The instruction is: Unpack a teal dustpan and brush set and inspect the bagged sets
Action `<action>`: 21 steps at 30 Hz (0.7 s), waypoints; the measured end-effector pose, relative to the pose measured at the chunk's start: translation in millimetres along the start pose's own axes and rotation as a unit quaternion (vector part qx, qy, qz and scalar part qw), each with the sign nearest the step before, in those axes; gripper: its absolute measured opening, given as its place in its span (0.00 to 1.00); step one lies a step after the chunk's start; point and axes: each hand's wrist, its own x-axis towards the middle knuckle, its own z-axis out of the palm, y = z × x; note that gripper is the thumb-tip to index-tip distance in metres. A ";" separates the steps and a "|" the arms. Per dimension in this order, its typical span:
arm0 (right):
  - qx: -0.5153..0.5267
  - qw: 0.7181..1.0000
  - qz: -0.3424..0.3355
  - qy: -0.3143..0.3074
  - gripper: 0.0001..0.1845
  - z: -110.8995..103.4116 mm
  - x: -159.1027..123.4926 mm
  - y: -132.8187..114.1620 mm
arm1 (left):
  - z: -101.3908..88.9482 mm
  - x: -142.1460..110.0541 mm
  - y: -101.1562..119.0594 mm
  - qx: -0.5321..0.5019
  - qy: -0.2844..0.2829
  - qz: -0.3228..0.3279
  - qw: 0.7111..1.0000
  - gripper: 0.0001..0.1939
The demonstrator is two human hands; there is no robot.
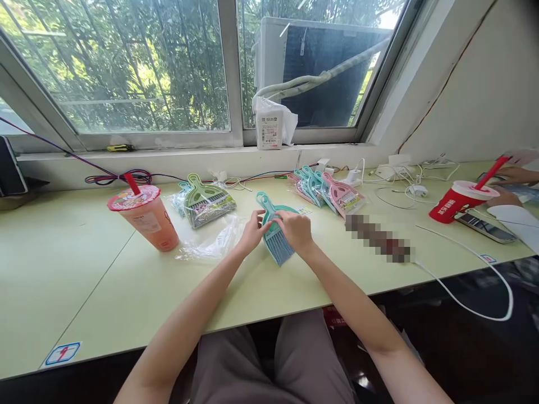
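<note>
A teal mini dustpan and brush set (279, 242) is between my hands above the table, its grey-blue bristles pointing toward me and its looped handle away. My left hand (254, 231) has its fingers closed on the left side of the set near the handle. From the right, my right hand (295, 229) grips it too, and both thumbs meet at the base of the handle. The right hand covers part of the dustpan. Just left of my left hand lies a crumpled clear plastic bag (214, 241).
Wrapped green dustpan sets (206, 202) lie behind the bag, and teal and pink ones (343, 193) at the back right. A pink drink cup (147, 219) stands left. On the right are a tilted red cup (457, 202), a phone (486, 227), cables and another person's hand (516, 175).
</note>
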 end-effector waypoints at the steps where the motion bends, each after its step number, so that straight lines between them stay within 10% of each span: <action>1: 0.007 1.000 -0.007 0.013 0.15 -0.3 1.1 3.0 | 0.1 -0.3 0.0 0.000 0.002 0.001 1.000 0.20; 6: 0.099 0.988 0.028 0.113 0.20 1.7 13.4 22.2 | -3.4 -0.8 1.7 0.022 0.001 0.046 0.999 0.16; 12: 0.291 0.952 0.083 -0.052 0.17 16.7 22.8 36.8 | -7.8 3.4 -0.7 0.050 -0.044 0.046 0.997 0.19; 21: 0.387 0.906 0.158 -0.072 0.15 37.7 27.1 38.2 | -11.3 2.5 1.0 0.057 -0.044 0.024 0.997 0.23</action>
